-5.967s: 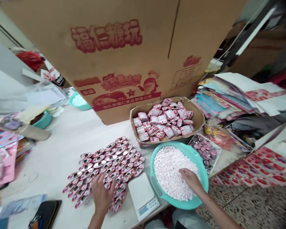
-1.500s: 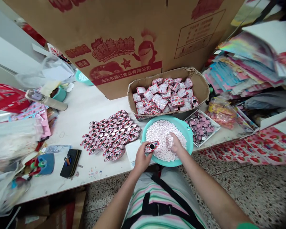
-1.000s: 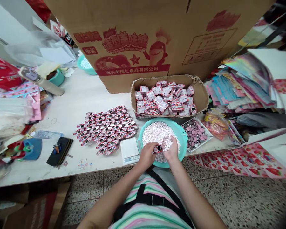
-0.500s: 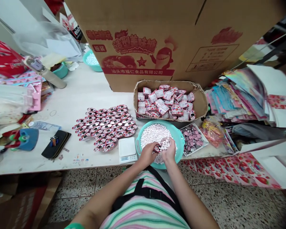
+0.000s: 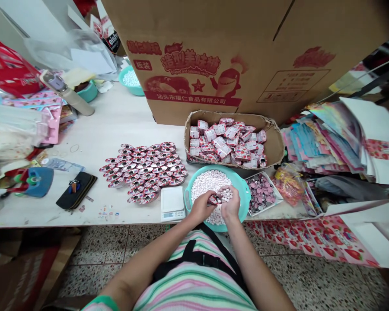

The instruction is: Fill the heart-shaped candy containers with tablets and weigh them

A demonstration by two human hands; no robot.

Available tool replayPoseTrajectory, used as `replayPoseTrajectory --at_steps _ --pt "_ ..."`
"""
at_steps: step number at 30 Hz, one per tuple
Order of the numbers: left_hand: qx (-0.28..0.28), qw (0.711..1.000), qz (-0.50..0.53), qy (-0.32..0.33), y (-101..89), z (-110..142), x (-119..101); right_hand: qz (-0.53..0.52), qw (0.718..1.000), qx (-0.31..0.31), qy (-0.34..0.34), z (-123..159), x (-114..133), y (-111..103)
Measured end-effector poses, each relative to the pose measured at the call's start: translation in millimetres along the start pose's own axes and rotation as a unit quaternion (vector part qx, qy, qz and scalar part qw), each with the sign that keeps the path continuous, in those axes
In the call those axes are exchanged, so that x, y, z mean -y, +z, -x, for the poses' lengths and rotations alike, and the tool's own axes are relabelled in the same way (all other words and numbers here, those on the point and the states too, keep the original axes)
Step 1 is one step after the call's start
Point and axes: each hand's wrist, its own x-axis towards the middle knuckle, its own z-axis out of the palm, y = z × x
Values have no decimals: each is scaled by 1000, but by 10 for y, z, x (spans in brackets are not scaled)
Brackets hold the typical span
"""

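I have both hands together over the turquoise basin point(image 5: 244, 188), which is my landmark here. The left hand point(image 5: 201, 208) is nearly closed, gripping a small strawberry-print pack point(image 5: 214, 199) above the basin's contents. The right hand point(image 5: 231, 206) is half curled, cupping a heap of white candies point(image 5: 226, 195) right beside that pack; I can't tell whether any are passing into it. More loose candies point(image 5: 203, 183) fill the basin below.

Just left of the basin I see a digital kitchen scale point(image 5: 173, 201), and beyond it a tight block of standing packs point(image 5: 145, 172) with round openings, several visibly dark. Behind the basin is a cut-down cardboard box point(image 5: 274, 144) heaped with jumbled packs point(image 5: 223, 144). Close on the basin's right sits a white tray point(image 5: 278, 200) of round pink caps point(image 5: 262, 190). Farther off to its left lies a black zip wallet point(image 5: 75, 192).
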Motion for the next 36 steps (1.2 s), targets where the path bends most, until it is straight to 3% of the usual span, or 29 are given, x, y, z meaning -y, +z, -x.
replayPoseTrajectory --at_steps 5,17,32,36 --pt "-6 999 39 -3 7 -12 -20 51 997 11 -50 23 36 24" --pt "-8 1000 10 0 -15 5 -83 0 1000 1 -31 59 63 54" --pt "-26 998 49 14 55 -25 -85 46 995 38 -77 100 119 -17" --pt "-6 999 33 37 43 -37 -117 64 995 18 -75 103 105 -19"
